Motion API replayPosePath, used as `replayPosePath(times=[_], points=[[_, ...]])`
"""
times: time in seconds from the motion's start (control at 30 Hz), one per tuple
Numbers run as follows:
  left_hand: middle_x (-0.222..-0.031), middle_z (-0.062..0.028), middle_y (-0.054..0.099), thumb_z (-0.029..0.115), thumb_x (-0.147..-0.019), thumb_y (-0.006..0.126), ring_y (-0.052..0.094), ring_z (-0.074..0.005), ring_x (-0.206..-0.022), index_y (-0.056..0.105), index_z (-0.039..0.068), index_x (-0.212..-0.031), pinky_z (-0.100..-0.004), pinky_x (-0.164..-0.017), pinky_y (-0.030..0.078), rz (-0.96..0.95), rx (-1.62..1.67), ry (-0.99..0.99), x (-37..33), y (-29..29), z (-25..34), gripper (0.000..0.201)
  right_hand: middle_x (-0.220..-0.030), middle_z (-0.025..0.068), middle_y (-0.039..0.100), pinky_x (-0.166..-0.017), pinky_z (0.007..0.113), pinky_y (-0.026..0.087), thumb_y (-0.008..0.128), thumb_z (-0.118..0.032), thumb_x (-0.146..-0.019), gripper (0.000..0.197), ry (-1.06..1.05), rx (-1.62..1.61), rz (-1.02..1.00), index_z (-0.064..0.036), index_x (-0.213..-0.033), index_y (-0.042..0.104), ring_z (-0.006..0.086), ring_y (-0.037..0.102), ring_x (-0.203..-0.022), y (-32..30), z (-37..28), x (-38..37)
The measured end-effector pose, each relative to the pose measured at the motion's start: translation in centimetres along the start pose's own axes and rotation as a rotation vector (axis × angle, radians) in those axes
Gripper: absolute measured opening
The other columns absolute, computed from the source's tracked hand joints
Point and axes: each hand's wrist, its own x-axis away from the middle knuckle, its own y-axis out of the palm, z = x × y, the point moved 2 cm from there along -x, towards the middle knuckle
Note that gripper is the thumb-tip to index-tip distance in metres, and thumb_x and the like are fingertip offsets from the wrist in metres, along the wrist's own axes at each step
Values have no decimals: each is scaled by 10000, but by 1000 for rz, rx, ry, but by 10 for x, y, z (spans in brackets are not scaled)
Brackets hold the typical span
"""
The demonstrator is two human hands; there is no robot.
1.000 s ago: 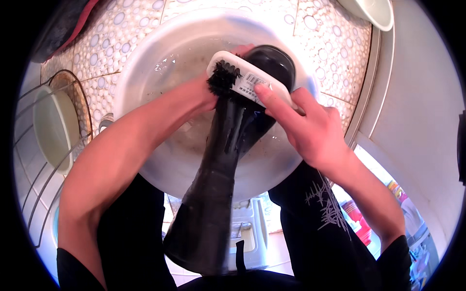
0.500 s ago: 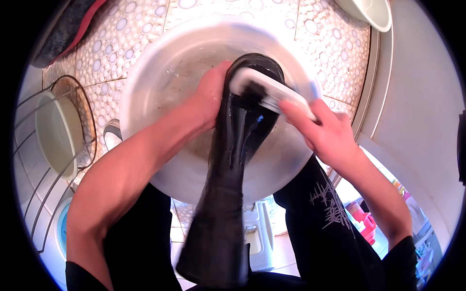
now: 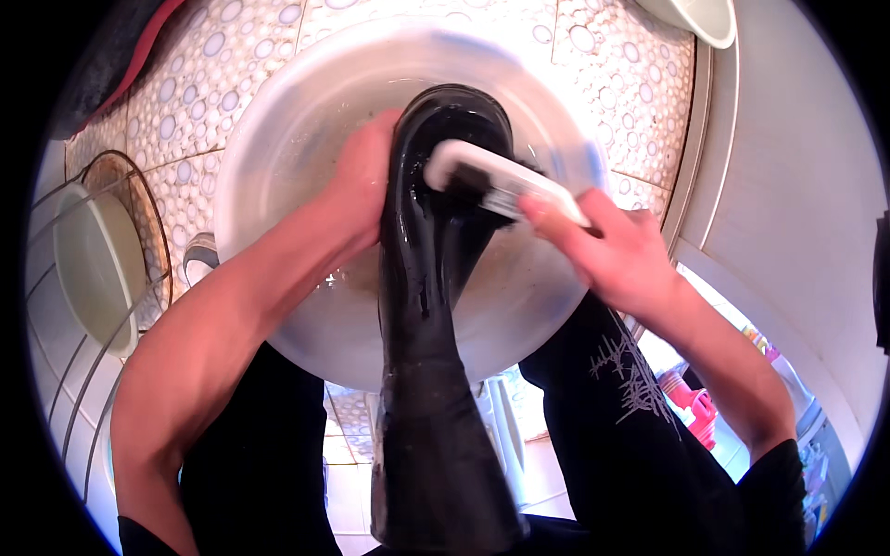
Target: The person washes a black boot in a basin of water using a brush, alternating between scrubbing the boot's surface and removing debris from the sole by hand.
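A wet, shiny black rubber boot (image 3: pixel 422 269) lies with its toe over a large white basin (image 3: pixel 278 120) and its shaft reaching back toward my body. My left hand (image 3: pixel 366 167) grips the boot's left side near the foot; its fingertips are hidden behind the boot. In my right hand (image 3: pixel 612 246) is a white-handled scrub brush (image 3: pixel 519 181) with dark bristles, pressed on the upper foot of the boot. The brush is slightly blurred. Shallow, murky water (image 3: pixel 334 139) shows in the basin.
At left, a wire rack (image 3: pixel 69 389) stands by a pale green basin (image 3: pixel 102 264). Another pale basin (image 3: pixel 705 18) is at the far right, near a white panel (image 3: pixel 788 139). Pebble-patterned tiles (image 3: pixel 185 102) surround the basin. Pink containers (image 3: pixel 691 408) sit beyond my right knee.
The boot's foot has shifted left and slightly away from me, with my left hand on it, while its shaft end swung right. The brush has moved slightly left and down in view.
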Motion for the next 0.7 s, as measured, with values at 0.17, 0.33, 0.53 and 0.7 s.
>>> replayPosePath(times=[0.17,0.33,0.53,0.7], points=[[-1176,-154,690,227,-1043,571,721,-245,-1001,615,15,-1220,-369,-867,634,-218,-129,49,-3,-13,-14,280,-843,57,494,-424,328,495,647,-108,-844,644,-65,-27,275,-254,-1461,537,158,577,-557,-12,-45,-67],[-1103,-140,726,234,-1058,406,708,-220,-974,668,3,-1225,-361,-893,583,-27,-58,82,8,-4,6,388,-873,69,510,-469,338,519,640,-115,-853,639,69,6,-48,-294,-1457,534,213,605,-575,7,-11,16],[-1123,-118,702,267,-1071,420,699,-203,-970,629,14,-1264,-363,-914,576,-38,48,58,23,5,9,381,-836,47,500,-426,342,503,631,-99,-846,659,4,2,181,-301,-1467,542,154,593,-597,3,-26,-38],[-1125,-124,699,219,-1069,418,699,-200,-971,638,7,-1249,-351,-881,588,-11,-183,132,20,-4,17,355,-812,57,506,-463,299,520,655,-118,-842,582,43,-127,50,-251,-1407,612,161,605,-610,14,-14,-15]])
